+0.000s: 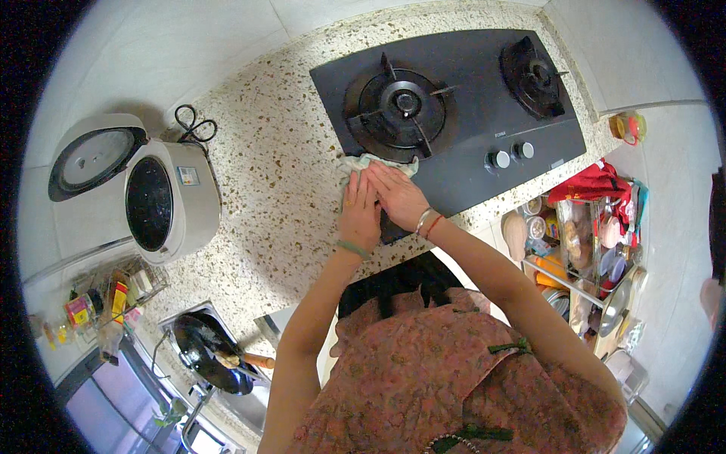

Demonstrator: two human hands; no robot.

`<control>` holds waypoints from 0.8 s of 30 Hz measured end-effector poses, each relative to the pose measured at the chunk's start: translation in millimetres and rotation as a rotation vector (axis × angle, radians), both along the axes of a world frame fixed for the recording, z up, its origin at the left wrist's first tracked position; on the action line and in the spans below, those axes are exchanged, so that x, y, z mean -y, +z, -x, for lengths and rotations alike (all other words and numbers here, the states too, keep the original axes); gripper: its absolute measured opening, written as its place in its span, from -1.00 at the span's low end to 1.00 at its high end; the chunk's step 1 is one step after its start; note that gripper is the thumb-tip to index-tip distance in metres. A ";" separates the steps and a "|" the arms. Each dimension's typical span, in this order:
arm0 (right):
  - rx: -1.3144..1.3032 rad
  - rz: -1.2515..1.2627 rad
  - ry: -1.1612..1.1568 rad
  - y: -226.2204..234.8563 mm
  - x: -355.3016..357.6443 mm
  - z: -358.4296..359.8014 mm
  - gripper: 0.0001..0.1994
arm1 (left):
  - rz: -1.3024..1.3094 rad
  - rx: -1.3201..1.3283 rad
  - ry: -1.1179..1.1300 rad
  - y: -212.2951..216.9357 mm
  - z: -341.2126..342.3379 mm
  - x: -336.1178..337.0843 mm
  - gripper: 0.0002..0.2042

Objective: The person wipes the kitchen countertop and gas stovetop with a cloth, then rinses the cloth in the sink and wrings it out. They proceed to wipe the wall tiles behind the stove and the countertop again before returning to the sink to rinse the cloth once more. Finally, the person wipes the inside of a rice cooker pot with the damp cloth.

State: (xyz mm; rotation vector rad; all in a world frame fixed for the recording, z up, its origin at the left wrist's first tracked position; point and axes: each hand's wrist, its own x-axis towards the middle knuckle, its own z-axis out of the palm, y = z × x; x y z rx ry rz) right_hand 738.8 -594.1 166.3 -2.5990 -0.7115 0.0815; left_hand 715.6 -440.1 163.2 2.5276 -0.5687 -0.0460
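At the left edge of the black glass gas hob [473, 125], crumpled pale fabric cloth [367, 160] sits under left hand [359, 213] and right hand [399, 198]; hands together, fingers flat.

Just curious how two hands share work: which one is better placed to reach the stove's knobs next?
Probably the right hand: touching the cloth, it lies nearer the knobs; the left hand is farther off, mostly over the counter.
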 end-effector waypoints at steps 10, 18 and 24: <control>-0.035 0.173 -0.222 8.6 89.8 47.4 -0.49 | -0.020 -0.018 -0.221 18.1 13.3 84.6 -0.41; 0.029 0.184 -0.359 10.6 141.3 22.8 -0.51 | 0.038 -0.027 -0.232 -0.1 -13.2 157.9 -0.43; 0.094 0.129 -0.515 -1.3 156.3 23.5 -0.49 | 0.036 -0.001 -0.299 -3.4 -29.0 180.7 -0.46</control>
